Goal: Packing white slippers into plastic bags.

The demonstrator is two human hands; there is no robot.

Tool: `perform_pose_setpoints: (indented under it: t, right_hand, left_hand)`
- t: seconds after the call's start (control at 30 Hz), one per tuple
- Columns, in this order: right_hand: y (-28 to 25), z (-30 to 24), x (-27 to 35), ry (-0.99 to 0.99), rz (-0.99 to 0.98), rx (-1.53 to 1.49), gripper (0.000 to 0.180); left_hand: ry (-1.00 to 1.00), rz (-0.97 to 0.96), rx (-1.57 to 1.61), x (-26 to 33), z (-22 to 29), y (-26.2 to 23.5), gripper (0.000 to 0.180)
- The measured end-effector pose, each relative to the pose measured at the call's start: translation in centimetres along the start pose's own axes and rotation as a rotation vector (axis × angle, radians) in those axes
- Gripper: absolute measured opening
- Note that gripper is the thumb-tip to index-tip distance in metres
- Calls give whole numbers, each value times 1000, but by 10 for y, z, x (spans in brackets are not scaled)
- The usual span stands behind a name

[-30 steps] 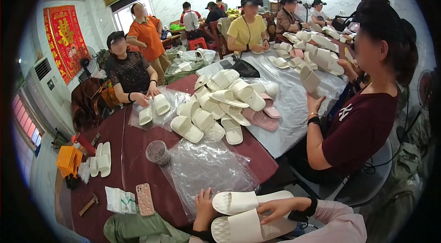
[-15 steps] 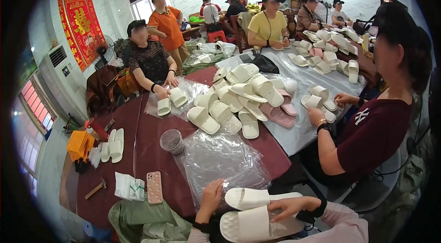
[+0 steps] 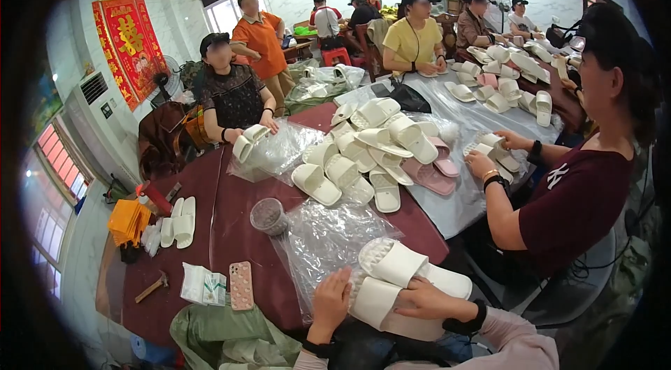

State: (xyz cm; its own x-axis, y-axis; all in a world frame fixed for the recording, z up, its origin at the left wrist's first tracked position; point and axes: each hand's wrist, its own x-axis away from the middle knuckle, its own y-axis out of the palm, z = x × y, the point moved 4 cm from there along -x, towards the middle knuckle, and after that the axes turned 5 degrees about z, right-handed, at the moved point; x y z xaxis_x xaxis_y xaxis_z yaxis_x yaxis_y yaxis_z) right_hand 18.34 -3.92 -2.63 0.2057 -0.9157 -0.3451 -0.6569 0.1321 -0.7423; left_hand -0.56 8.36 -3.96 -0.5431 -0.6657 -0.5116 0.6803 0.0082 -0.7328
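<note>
A pair of white slide slippers [image 3: 374, 300] lies side by side low in front of me, near the table edge. My right hand [image 3: 428, 300] grips the pair from the right, its fingers reaching between the two slippers. Against the left side of the near slipper rests my left hand [image 3: 331, 300], fingers stretched out and holding nothing. Beneath and beyond my hands spreads a clear plastic bag [image 3: 321, 230] on the dark red tabletop [image 3: 265, 248]. What my right fingertips press on underneath is hidden.
A heap of white slippers [image 3: 353, 153] with pink slippers [image 3: 433, 178] fills the table's middle. Nearby stand a clear tub [image 3: 268, 216], a phone [image 3: 241, 286], a tissue pack [image 3: 203, 285] and a hammer [image 3: 152, 287]. Co-workers handle slippers opposite and at my right.
My right hand has lifted and tilted the slippers forward and up toward the plastic bag. My left hand stays beside them. The co-worker opposite has raised their slippers.
</note>
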Motion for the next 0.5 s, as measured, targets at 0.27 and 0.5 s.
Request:
perform_pose_setpoints:
  t: [0.27,0.5]
  right_hand:
    - [3,-10,-19,40,73,32,36]
    - [22,7,-27,132,108,157,35]
  left_hand:
    - [3,53,-40,0,9,-3,39]
    - [9,17,-24,1,11,-2,41]
